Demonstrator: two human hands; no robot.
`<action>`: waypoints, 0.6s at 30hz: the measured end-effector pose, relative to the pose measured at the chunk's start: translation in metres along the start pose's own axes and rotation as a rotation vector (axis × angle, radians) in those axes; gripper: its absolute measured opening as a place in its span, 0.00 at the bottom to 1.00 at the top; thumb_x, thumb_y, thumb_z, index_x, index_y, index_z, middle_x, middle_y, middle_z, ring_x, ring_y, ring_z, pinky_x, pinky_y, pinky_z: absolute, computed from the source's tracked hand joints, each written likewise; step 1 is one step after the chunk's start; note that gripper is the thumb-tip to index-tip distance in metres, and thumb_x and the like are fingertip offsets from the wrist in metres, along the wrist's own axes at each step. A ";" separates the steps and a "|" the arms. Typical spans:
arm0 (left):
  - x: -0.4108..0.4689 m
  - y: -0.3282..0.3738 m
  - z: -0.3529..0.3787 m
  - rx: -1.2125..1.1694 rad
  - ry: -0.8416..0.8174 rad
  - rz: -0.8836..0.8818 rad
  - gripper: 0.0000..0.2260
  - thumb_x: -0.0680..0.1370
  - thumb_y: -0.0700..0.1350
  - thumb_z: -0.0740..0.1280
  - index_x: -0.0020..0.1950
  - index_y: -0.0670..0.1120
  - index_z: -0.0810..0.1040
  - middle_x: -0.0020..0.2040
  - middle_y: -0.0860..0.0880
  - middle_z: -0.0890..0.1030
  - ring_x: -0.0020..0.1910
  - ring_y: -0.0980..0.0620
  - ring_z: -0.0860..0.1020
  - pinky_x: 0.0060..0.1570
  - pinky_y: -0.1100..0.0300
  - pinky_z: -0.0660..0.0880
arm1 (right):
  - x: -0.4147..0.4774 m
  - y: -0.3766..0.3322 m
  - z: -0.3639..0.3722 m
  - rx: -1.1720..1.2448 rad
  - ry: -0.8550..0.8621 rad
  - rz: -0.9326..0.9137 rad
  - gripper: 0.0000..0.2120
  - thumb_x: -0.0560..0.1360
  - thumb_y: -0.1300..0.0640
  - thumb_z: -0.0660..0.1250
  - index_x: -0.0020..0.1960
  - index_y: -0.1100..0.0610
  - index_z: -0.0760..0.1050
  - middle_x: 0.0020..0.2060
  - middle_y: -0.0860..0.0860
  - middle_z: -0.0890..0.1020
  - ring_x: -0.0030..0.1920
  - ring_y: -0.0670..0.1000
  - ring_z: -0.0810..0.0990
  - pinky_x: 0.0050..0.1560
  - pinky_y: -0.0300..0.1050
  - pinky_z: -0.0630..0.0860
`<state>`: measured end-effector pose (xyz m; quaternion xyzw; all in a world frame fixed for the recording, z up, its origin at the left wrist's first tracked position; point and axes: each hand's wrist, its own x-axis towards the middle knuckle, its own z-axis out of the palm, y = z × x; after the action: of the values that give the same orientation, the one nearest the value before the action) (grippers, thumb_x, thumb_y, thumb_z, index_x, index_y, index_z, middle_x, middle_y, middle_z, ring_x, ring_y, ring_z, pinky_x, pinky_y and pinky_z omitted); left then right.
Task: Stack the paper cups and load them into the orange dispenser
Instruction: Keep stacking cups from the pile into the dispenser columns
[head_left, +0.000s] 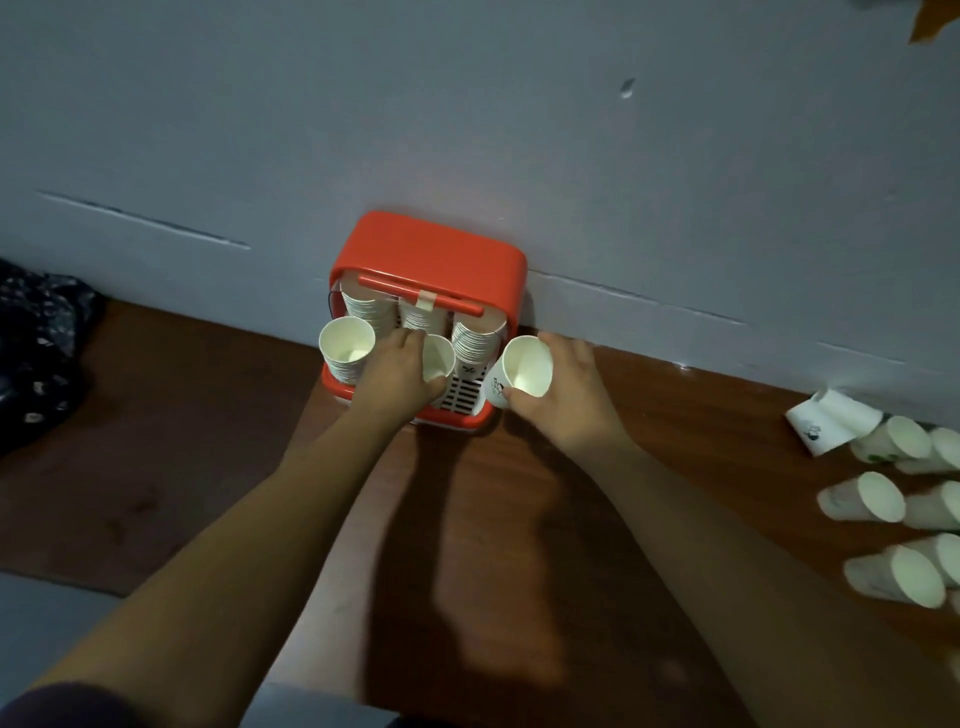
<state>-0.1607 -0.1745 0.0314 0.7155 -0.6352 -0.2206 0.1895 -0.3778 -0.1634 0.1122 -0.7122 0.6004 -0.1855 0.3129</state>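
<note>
Head view: person is working at the orange dispenser (428, 249), which is sitting on the worktop (208, 415) against the wall (467, 130).

- Left hand (397, 371) is gripping the 1st cup (438, 358), fingers curled round it, at the dispenser's front middle beside the white grille (465, 397).
- Right hand (561, 384) is holding the 2nd cup (524, 366), thumb on the near side and fingers wrapping the far side, just off the dispenser's front right corner.
- Both cups are showing their open mouths to the camera.
- 3 stacks are sitting inside the dispenser: left stack (363, 306), middle stack (421, 317), right stack (475, 338).
- A 4th stack (346, 348) is standing at the dispenser's front left corner.
- Loose cups (883, 499) are lying on their sides well right of the dispenser, not yet stacked.
- Dark cloth (36, 332) is lying well left of the dispenser.

My read: task is looking past halfway. Left to do: the 2 held cups, probably the 4th stack, and the loose batch.
</note>
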 end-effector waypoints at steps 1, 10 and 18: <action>0.001 -0.004 0.006 0.009 -0.036 -0.003 0.30 0.73 0.46 0.73 0.72 0.37 0.69 0.70 0.38 0.71 0.68 0.38 0.70 0.66 0.49 0.67 | 0.004 -0.001 0.004 0.015 -0.006 0.011 0.32 0.70 0.52 0.75 0.70 0.52 0.66 0.65 0.52 0.66 0.59 0.46 0.69 0.57 0.36 0.63; -0.006 -0.045 0.025 -0.285 0.015 -0.011 0.29 0.72 0.41 0.75 0.72 0.46 0.70 0.64 0.47 0.78 0.61 0.49 0.77 0.60 0.48 0.77 | 0.050 -0.020 0.058 0.107 0.021 -0.114 0.34 0.68 0.54 0.77 0.70 0.55 0.68 0.64 0.53 0.70 0.63 0.49 0.71 0.64 0.39 0.67; -0.016 -0.064 0.028 -0.514 0.032 -0.112 0.23 0.73 0.40 0.64 0.69 0.46 0.74 0.62 0.49 0.80 0.61 0.51 0.79 0.64 0.45 0.75 | 0.073 -0.016 0.108 -0.169 -0.137 -0.250 0.35 0.69 0.55 0.75 0.71 0.61 0.66 0.66 0.58 0.70 0.67 0.58 0.71 0.64 0.53 0.71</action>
<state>-0.1252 -0.1502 -0.0262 0.6814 -0.5145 -0.3736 0.3626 -0.2815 -0.2093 0.0346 -0.8162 0.4976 -0.1229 0.2668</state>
